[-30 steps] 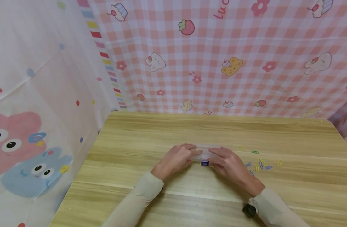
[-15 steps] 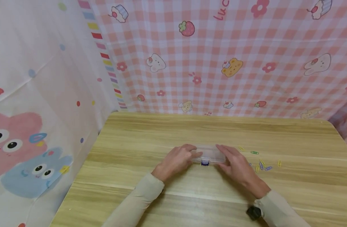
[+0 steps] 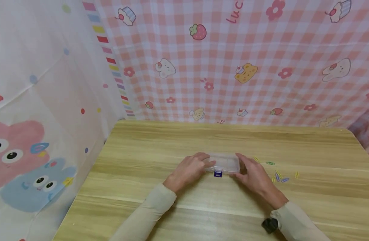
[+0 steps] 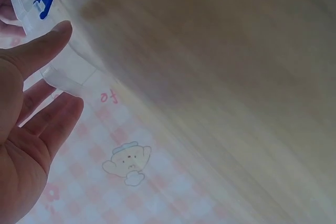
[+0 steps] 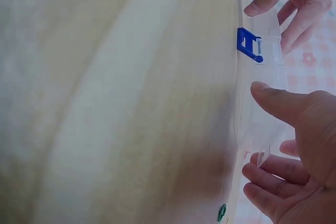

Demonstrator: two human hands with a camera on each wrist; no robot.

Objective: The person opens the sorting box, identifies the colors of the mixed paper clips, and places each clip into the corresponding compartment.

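A clear plastic box [image 3: 225, 163] with a blue latch [image 3: 218, 173] on its front side lies on the table, its lid down. My left hand [image 3: 190, 170] holds the box's left end, thumb in front and fingers over the top and back. At the opposite end my right hand [image 3: 254, 175] grips the box, its thumb [image 5: 273, 100] along the front and the other fingers around the far corner. Seen from the right wrist, the blue latch [image 5: 249, 44] sticks out from the box wall between the two thumbs.
To the right of the box lie several loose paper clips: yellow clips [image 3: 297, 174], purple clips [image 3: 285, 179] and a green clip [image 3: 270, 163]. A checked pink cloth [image 3: 178, 83] hangs behind the wooden table [image 3: 160, 137]. A black device [image 3: 270, 225] sits at the right wrist.
My right hand has slid from the front middle of the box to its right end, uncovering the lid and latch. The left hand stays in place. Some clips are now hidden behind the right hand.
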